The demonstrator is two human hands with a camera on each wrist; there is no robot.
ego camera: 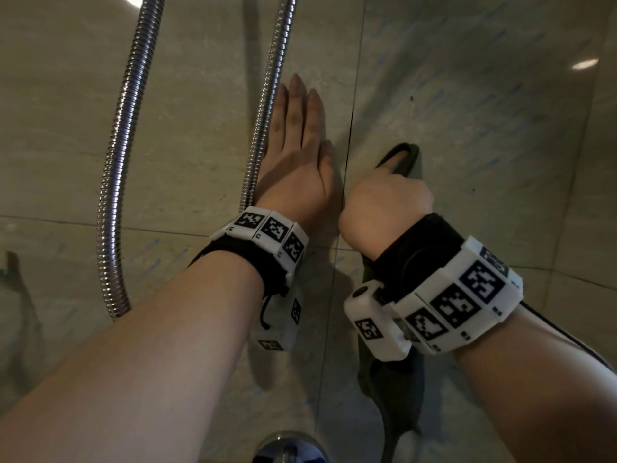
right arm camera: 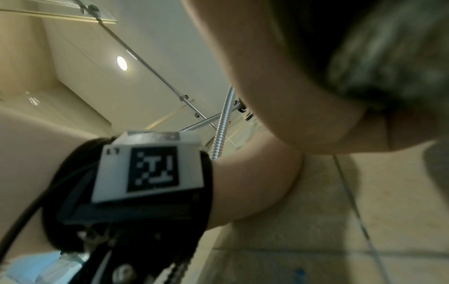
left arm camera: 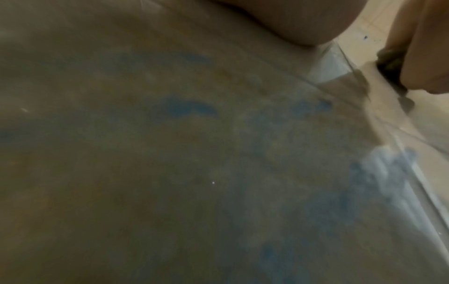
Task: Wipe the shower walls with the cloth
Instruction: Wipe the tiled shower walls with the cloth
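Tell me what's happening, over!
Left hand flat on wall. Right hand grips dark cloth against tile. Shower hose beside left hand.

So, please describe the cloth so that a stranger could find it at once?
Find the vertical tile joint on the shower wall. Right of it, the right hand grips the cloth: dark, limp fabric hanging below the wrist, unlike the shiny hose.

Beige stone tiles (ego camera: 467, 95) with thin grout lines and faint blue streaks fill the head view. A metal hose (ego camera: 117, 162) loops from 11 o'clock down to 8 o'clock, its other run rising to 12 o'clock. A chrome fitting (ego camera: 287, 446) sits at 6 o'clock. A round ceiling lamp (right arm camera: 121, 63) glows at 10 o'clock in the right wrist view.
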